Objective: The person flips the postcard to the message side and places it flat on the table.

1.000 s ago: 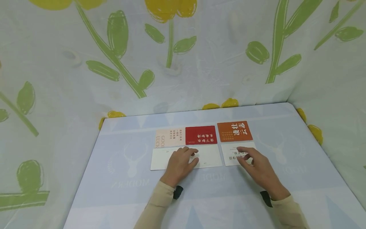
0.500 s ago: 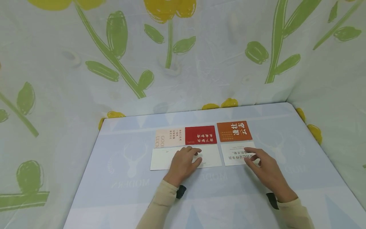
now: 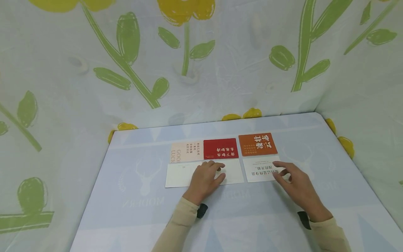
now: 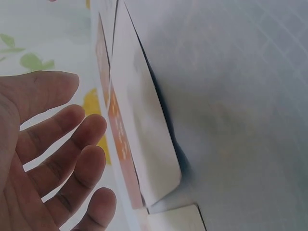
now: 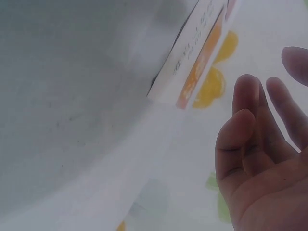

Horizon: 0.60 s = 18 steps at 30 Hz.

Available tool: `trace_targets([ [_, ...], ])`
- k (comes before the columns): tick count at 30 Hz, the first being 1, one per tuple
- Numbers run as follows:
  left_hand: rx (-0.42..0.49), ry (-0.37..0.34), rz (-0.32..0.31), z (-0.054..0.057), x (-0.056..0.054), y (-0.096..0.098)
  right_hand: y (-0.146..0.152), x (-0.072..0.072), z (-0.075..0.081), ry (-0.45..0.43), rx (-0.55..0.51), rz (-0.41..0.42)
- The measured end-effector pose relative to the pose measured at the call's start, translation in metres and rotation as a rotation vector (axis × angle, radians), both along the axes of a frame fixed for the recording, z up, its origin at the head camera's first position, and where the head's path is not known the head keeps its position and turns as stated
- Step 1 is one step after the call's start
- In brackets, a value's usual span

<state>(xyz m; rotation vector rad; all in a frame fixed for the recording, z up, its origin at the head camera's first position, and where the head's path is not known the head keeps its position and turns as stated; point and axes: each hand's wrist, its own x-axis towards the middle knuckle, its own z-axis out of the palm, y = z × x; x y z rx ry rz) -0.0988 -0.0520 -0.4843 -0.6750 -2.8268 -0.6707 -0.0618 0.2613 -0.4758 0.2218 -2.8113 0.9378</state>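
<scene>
My left hand (image 3: 204, 180) hovers over the white cards (image 3: 179, 175) in the front row, hiding their middle. Its fingers are loosely bent and hold nothing, as the left wrist view shows with the hand (image 4: 57, 154) beside a white card (image 4: 139, 120). Over the right edge of a white card with dark printed characters (image 3: 259, 168) is my right hand (image 3: 299, 187). Thumb and fingers stand apart there, and the right wrist view has the hand (image 5: 264, 159) away from the cards with nothing in it.
Behind the white cards lie a pale pink card (image 3: 185, 151), a red card (image 3: 221, 148) and, past a narrow gap, an orange card (image 3: 258, 144). All lie flat on the pale blue tabletop (image 3: 126, 210). A flower-printed curtain (image 3: 226, 80) surrounds the back and sides.
Both hands have shifted to the right. More of the printed characters on the right-hand white card now show. The cards lie where they were.
</scene>
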Motion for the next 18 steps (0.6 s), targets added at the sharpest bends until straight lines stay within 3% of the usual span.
trace_targets([
  [13, -0.017, -0.012, -0.021, 0.001, -0.003, 0.011, 0.007, -0.002, 0.005, 0.038, 0.017, 0.011],
  [18, -0.019, 0.014, -0.033, 0.003, -0.004, 0.017, 0.012, -0.002, 0.007, 0.045, 0.027, 0.015],
])
